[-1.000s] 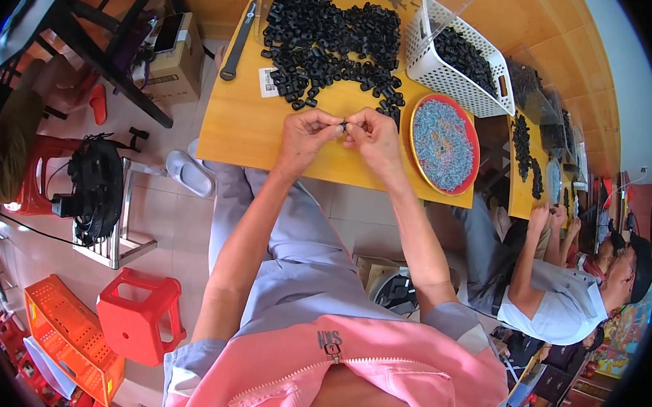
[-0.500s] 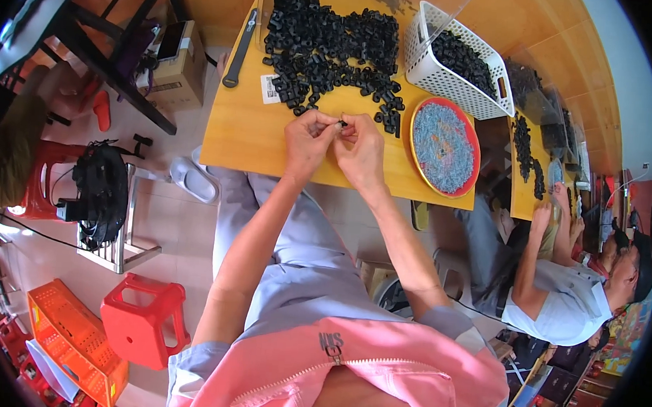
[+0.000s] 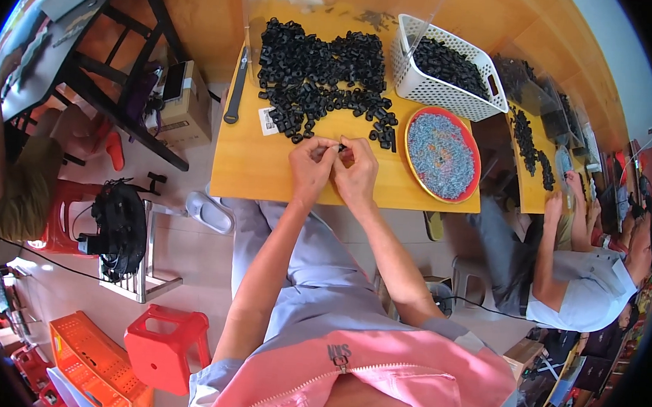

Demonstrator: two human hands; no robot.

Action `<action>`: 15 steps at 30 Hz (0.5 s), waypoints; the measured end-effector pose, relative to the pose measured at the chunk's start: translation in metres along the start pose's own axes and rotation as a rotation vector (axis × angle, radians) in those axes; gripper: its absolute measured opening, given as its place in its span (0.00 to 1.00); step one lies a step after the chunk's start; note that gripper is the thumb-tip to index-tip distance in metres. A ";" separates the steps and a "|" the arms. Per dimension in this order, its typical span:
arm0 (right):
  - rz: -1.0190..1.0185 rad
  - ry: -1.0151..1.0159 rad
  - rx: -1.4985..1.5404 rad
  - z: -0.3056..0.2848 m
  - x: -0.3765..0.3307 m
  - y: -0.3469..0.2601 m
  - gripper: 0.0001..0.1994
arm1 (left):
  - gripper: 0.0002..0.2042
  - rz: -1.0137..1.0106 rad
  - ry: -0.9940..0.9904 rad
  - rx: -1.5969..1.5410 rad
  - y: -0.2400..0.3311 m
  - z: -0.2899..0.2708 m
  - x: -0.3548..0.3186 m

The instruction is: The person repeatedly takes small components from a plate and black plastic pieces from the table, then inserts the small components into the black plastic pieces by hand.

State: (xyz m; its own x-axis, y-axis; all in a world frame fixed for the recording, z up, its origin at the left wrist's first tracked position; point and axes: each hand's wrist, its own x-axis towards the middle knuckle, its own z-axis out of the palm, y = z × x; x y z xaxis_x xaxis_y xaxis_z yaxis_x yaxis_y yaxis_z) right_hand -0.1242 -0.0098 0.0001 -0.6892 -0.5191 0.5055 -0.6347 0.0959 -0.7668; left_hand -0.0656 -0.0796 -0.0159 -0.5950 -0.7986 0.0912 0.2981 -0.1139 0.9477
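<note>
Near the table's front edge, my left hand (image 3: 312,174) and my right hand (image 3: 355,177) meet with fingertips pinched together. Between them is a small black plastic part (image 3: 342,149), mostly hidden by the fingers. Both hands seem to grip it. Just beyond lies a broad pile of small black plastic parts (image 3: 298,65) on the wooden table (image 3: 260,176). To the right of my hands, a round red tray with a yellow rim (image 3: 408,150) holds many small, shiny blue-grey pieces (image 3: 443,155), too small to name.
A white perforated basket (image 3: 454,97) of black parts stands at the back right. A black strap-like tool (image 3: 237,84) and a white label (image 3: 269,121) lie left of the pile. Red stool (image 3: 164,351) and orange crate (image 3: 96,361) stand on the floor. A co-worker (image 3: 577,282) sits at right.
The view has shifted, so the table sits lower in the picture. My hands stay together at the table's front edge, still pinching the small black part.
</note>
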 end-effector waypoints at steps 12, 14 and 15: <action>-0.070 0.034 -0.138 -0.002 -0.002 -0.002 0.16 | 0.04 0.077 -0.013 0.264 0.003 -0.001 -0.002; -0.070 0.036 -0.160 -0.004 -0.004 -0.001 0.16 | 0.04 0.080 -0.023 0.272 -0.001 -0.001 -0.002; -0.067 0.023 -0.165 -0.005 -0.004 -0.001 0.15 | 0.03 0.068 -0.029 0.264 -0.002 -0.001 -0.002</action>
State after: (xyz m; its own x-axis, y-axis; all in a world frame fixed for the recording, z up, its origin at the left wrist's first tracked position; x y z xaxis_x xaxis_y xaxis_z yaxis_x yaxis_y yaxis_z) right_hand -0.1228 -0.0040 0.0006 -0.6504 -0.5094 0.5634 -0.7266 0.2010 -0.6570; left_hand -0.0644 -0.0782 -0.0179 -0.6022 -0.7817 0.1622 0.1355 0.1001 0.9857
